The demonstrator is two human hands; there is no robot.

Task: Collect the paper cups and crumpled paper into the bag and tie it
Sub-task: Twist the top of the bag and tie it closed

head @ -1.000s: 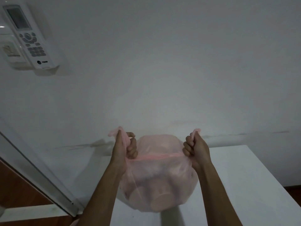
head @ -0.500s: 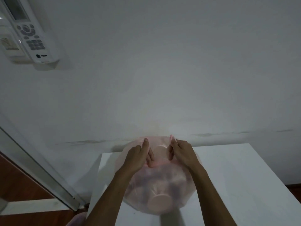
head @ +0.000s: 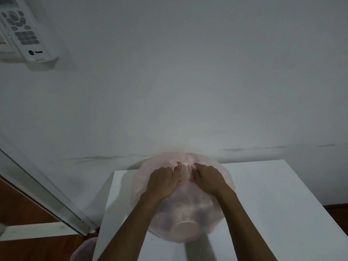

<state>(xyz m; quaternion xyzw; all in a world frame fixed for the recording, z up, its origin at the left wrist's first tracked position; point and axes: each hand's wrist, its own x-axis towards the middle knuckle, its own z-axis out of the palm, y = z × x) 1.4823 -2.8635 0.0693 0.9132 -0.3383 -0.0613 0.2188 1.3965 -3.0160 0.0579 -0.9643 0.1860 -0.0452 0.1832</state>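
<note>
Both hands palm-down on top of the pink bag on the bench; wrists angled inward. Left hand & right hand grip bunched plastic w/ curled fingers, cup inside.

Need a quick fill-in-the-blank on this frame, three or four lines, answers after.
1. The bag is translucent and ____ in colour.
2. The bag rests on a white ____.
3. Both hands, left and right, grip the plastic at the bag's ____.
4. A white ____ control is mounted on the wall at upper left.

Answers: pink; table; top; remote
</note>
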